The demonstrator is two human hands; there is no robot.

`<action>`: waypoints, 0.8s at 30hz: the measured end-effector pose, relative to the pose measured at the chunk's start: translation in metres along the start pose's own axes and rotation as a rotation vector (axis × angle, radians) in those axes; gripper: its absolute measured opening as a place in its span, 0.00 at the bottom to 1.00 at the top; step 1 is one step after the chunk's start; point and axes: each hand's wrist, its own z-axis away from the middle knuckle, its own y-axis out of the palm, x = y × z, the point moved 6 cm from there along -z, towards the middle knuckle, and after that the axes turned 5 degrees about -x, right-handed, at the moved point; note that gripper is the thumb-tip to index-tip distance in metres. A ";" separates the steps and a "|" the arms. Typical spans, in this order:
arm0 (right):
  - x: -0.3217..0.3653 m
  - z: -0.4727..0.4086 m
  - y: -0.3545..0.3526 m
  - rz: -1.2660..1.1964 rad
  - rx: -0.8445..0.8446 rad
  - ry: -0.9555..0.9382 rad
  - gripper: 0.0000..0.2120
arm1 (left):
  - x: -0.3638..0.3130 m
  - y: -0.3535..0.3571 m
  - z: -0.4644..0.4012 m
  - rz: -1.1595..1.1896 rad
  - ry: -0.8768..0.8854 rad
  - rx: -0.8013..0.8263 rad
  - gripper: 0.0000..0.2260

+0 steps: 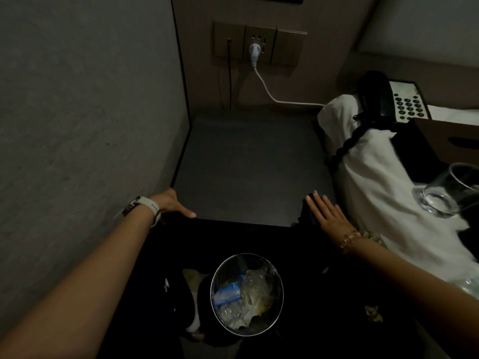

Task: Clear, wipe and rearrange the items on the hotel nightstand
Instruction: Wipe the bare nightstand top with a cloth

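The left hand [173, 206] and the right hand [327, 215] lie flat, holding nothing, at the dark grey nightstand top's [248, 167] front edge. The clear drinking glass [448, 190] leans on the white bed sheet [383, 182]; a bump could tip it.

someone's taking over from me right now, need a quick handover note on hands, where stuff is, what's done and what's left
Left hand: open, no grip, resting at the front left edge of the dark grey nightstand top.
Right hand: open, fingers straight, lying flat at the front right corner; a dark item may be under it, hard to tell.
Moved to the white bedding: black corded telephone, brown cardboard tissue box, clear drinking glass.
Round metal waste bin on the floor below holds wrappers.
Done: top is cleared.
Left: wiping cannot be confirmed; return the items and arrange them.
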 end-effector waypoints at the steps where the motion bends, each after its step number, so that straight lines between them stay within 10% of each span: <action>1: 0.000 0.000 0.001 -0.016 0.025 0.035 0.36 | -0.001 -0.001 -0.002 -0.033 0.007 -0.009 0.31; 16: 0.030 0.001 -0.007 -0.299 0.112 0.599 0.41 | -0.013 -0.004 -0.016 -0.207 -0.025 -0.021 0.41; 24: 0.086 0.003 -0.019 -0.537 0.168 0.529 0.43 | -0.040 0.001 -0.019 -0.062 0.018 -0.223 0.57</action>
